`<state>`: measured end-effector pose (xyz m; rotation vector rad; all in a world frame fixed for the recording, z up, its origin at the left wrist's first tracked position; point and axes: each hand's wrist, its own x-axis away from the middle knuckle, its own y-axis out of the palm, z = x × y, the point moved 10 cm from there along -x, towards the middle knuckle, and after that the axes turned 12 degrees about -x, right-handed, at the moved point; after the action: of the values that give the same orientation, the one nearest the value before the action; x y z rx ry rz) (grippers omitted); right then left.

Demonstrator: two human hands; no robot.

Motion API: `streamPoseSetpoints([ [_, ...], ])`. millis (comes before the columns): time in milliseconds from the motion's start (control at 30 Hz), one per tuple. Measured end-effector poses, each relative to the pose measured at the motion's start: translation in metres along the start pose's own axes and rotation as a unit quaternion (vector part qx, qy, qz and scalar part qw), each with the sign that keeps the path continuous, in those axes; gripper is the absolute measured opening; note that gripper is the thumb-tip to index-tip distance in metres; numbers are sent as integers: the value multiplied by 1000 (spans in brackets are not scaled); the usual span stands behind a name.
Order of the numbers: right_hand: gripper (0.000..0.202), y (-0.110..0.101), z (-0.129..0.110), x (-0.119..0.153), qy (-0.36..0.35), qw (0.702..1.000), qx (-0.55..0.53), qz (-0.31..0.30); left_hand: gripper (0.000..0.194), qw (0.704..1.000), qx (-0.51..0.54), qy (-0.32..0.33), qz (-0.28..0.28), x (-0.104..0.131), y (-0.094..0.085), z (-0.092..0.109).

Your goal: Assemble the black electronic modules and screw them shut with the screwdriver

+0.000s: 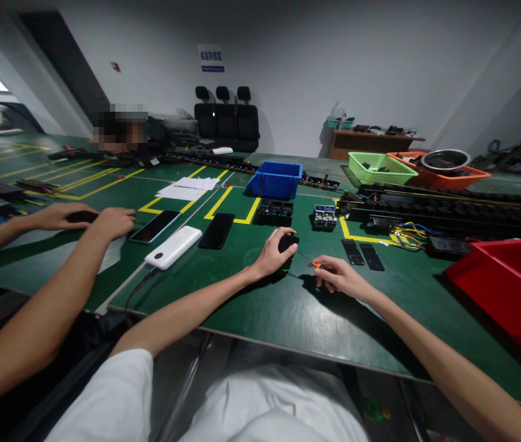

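Note:
My left hand (270,254) is closed round a small black plastic housing (289,242), held just above the green table (260,307). Its fingers cover part of the housing. My right hand (341,277) pinches a small screwdriver with an orange handle (318,266); its thin shaft points left, toward the housing. Whether the tip touches is too small to tell. Right of the housing lie two flat black plates (352,252). Behind my hands stand a small block of silvery and blue parts (325,217) and a black tray-like holder (274,212).
A black phone (217,231), a white power bank (174,248) and another phone (155,226) lie to the left, beside a co-worker's hands (110,223). A blue bin (275,179) stands behind, a red bin (509,288) at right. Black rails with wires (426,212) lie at the back right.

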<state>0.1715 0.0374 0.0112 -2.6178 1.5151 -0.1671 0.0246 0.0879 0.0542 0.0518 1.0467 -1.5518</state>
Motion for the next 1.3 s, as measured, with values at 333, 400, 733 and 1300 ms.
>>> streamPoseSetpoints([
  [333, 44, -9, 0, -1, -13, 999, 24, 32, 30, 1000, -15, -6, -5, -1, 2, 0],
  [400, 43, -9, -1, -1, -14, 999, 26, 33, 29, 1000, -11, 0, -2, -1, 1, 0],
  [733, 40, -8, -1, -1, -13, 999, 36, 31, 31, 1000, -12, 12, -6, -1, 1, 2],
  [1300, 36, -8, 2, 0, -19, 995, 89, 36, 33, 999, -26, 22, -14, 1, 3, 5],
])
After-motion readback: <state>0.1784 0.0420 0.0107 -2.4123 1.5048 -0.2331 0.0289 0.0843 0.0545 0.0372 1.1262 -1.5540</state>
